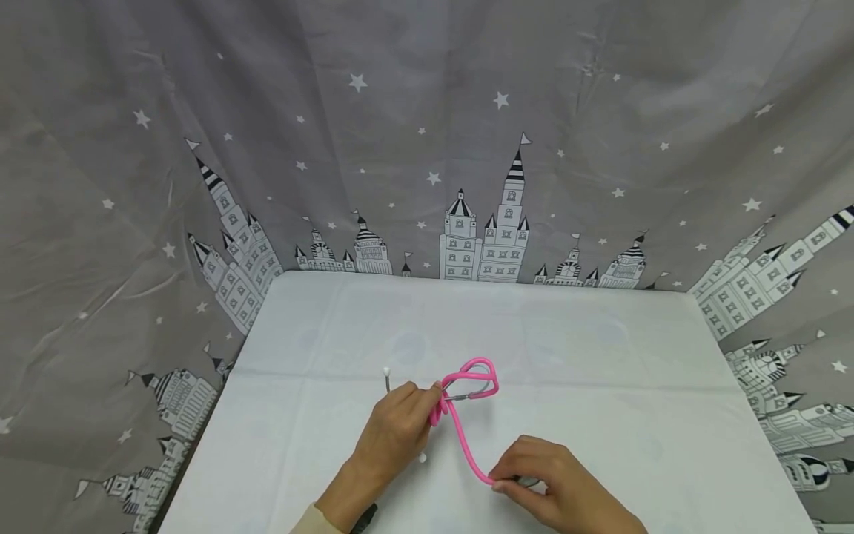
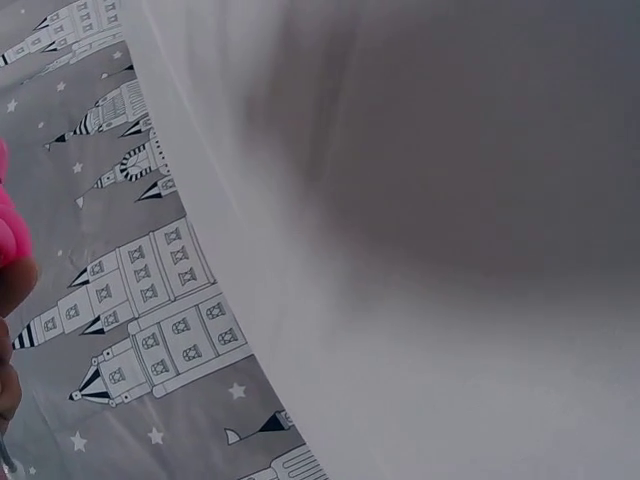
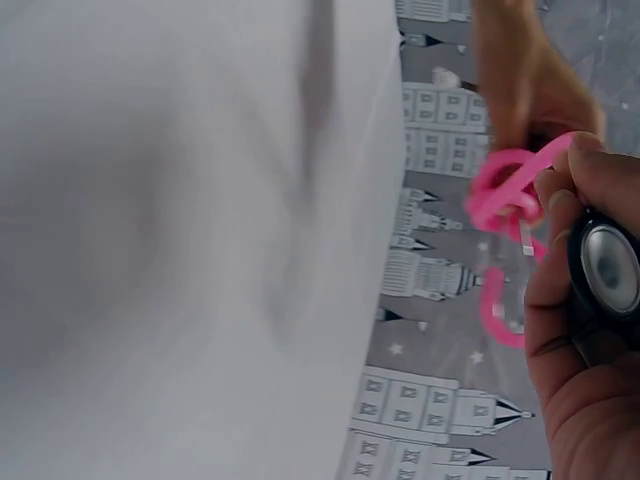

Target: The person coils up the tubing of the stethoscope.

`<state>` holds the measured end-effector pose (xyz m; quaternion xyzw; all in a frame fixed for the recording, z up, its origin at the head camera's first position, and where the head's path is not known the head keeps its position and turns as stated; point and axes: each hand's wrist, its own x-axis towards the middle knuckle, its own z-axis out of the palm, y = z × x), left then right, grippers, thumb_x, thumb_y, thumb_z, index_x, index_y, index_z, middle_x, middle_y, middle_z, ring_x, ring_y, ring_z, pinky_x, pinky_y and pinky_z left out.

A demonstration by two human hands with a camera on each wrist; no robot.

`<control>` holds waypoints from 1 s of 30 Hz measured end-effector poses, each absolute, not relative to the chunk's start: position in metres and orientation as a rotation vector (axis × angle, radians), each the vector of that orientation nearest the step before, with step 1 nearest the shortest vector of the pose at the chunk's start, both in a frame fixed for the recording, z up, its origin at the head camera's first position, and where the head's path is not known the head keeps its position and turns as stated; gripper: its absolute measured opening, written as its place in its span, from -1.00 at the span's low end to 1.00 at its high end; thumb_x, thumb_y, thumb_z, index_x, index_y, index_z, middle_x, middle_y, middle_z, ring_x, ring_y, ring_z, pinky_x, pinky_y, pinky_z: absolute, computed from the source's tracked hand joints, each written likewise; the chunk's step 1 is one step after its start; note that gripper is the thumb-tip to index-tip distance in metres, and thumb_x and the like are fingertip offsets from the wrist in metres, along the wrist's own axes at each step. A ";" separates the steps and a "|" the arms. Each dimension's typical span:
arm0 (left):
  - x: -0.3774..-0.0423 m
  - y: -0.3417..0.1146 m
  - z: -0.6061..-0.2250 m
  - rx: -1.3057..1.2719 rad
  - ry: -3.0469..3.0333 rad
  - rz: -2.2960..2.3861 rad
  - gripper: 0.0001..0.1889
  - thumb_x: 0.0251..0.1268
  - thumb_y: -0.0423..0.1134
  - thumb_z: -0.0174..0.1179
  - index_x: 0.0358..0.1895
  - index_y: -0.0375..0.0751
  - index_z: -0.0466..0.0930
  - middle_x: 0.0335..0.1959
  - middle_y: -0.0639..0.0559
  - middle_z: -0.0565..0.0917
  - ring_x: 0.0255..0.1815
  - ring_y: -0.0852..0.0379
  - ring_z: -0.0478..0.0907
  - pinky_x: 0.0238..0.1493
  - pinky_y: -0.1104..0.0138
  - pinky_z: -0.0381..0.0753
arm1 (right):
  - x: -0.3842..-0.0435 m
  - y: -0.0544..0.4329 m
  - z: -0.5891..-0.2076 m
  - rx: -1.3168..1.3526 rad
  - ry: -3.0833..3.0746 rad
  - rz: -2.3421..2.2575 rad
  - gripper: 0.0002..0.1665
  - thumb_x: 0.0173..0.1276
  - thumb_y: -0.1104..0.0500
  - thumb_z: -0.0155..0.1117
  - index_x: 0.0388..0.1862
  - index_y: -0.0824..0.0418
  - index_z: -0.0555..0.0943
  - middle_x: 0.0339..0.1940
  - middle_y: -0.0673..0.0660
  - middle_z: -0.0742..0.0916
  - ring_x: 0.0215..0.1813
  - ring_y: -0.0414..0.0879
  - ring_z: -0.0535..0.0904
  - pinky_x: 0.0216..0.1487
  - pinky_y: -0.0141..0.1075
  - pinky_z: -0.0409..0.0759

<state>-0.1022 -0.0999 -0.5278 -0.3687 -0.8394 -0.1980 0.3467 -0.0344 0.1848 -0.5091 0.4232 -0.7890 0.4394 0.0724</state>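
A stethoscope with pink tubing [image 1: 462,436] is held between both hands above the table. My left hand [image 1: 400,419] grips the bunched tubing near its middle, with a pink loop [image 1: 494,380] and grey metal parts sticking out to the right. White ear tips [image 1: 387,371] show on either side of that hand. At the other end of the tubing, my right hand [image 1: 557,475] pinches it by the round chest piece [image 3: 610,268], which has a silver face and a dark rim. In the left wrist view, only the fingers [image 2: 10,300] and some pink tubing [image 2: 10,228] appear at the edge.
A white cloth covers the table [image 1: 300,326]. Behind it and along both sides hangs a grey curtain [image 1: 400,74] printed with stars and castles. A dark band [image 1: 364,518] is at the left wrist, by a beige sleeve [image 1: 315,521].
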 end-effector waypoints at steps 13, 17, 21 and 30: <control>-0.081 -0.085 -0.546 -1.088 -2.258 -0.347 -0.50 -0.06 -0.29 0.72 0.01 -0.17 0.74 -0.39 0.18 0.81 -0.40 0.22 0.53 -0.28 0.48 0.62 | -0.053 0.186 -0.471 1.220 -2.182 1.210 -0.64 0.31 0.39 0.53 -0.03 0.01 0.74 -0.18 -0.13 0.77 -0.15 -0.34 0.61 -0.10 -0.61 0.58; -0.077 -0.076 -0.548 -1.139 -2.230 -0.356 -0.52 -0.06 -0.32 0.68 -0.01 -0.15 0.73 -0.41 0.21 0.79 -0.41 0.23 0.49 -0.27 0.48 0.59 | -0.055 0.182 -0.464 1.247 -2.177 1.188 -0.70 0.36 0.36 0.51 -0.04 0.04 0.72 -0.17 -0.15 0.76 -0.14 -0.35 0.59 -0.08 -0.58 0.57; -0.074 -0.069 -0.548 -1.165 -2.212 -0.375 -0.55 -0.07 -0.37 0.64 -0.04 -0.13 0.72 -0.47 0.25 0.73 -0.45 0.26 0.43 -0.34 0.51 0.50 | -0.058 0.177 -0.460 1.256 -2.179 1.162 -0.83 0.45 0.29 0.47 -0.06 0.07 0.72 -0.18 -0.15 0.75 -0.13 -0.35 0.59 -0.08 -0.57 0.56; -0.062 -0.062 -0.540 -1.336 -2.139 -0.421 -0.77 0.24 -0.39 0.41 -0.08 -0.08 0.69 -0.50 0.29 0.70 -0.45 0.30 0.36 -0.36 0.57 0.41 | -0.072 0.187 -0.459 1.161 -2.254 1.117 -0.70 0.33 0.33 0.54 -0.05 0.02 0.71 -0.16 -0.19 0.73 -0.14 -0.36 0.57 -0.10 -0.63 0.53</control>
